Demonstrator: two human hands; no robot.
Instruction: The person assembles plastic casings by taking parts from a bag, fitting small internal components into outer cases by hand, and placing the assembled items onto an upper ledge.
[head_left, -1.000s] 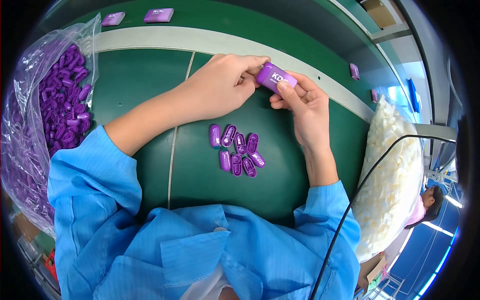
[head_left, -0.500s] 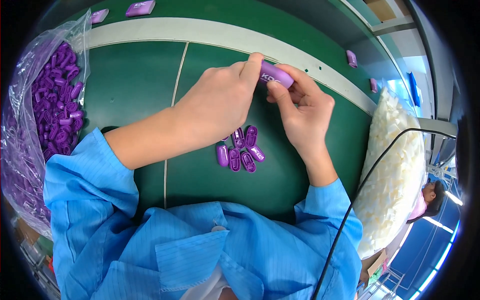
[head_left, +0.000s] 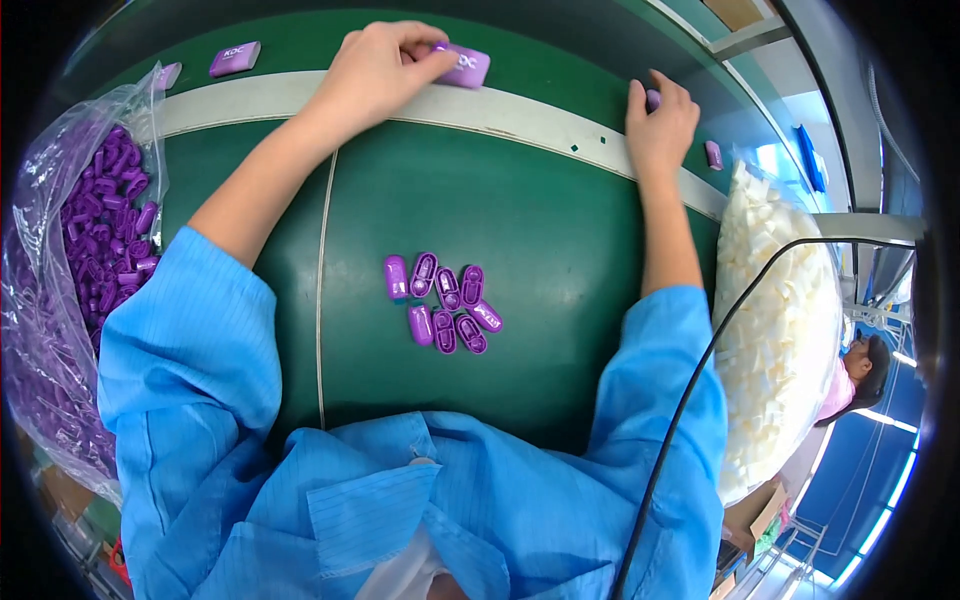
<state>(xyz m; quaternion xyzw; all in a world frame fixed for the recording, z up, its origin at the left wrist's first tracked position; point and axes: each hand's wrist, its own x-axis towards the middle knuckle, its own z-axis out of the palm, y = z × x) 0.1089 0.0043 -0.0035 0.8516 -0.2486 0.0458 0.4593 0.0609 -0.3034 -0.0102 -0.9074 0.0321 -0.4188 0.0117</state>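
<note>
My left hand (head_left: 385,75) is over the far green strip, thumb and fingers pinching a small purple plastic case (head_left: 468,68) with white lettering. Out to the right, my right hand (head_left: 662,130) reaches over the same strip, its fingers curled around another purple case (head_left: 653,100), mostly hidden by them. Between my arms, several small oval purple plastic shells (head_left: 445,288) lie in a cluster on the green tabletop (head_left: 520,210). Some show their hollow insides, others their smooth outsides.
A clear bag (head_left: 110,220) full of purple shells stands at left, a bag of cream-white pieces (head_left: 775,340) at right. A pale rail (head_left: 540,120) borders the far strip, where more purple cases (head_left: 235,58) lie. A black cable (head_left: 690,400) hangs at right. Another person (head_left: 860,375) sits beyond.
My hands have parted. The left carried the purple case leftward and away from me over the far strip; the right let go of it and took hold of another at right.
</note>
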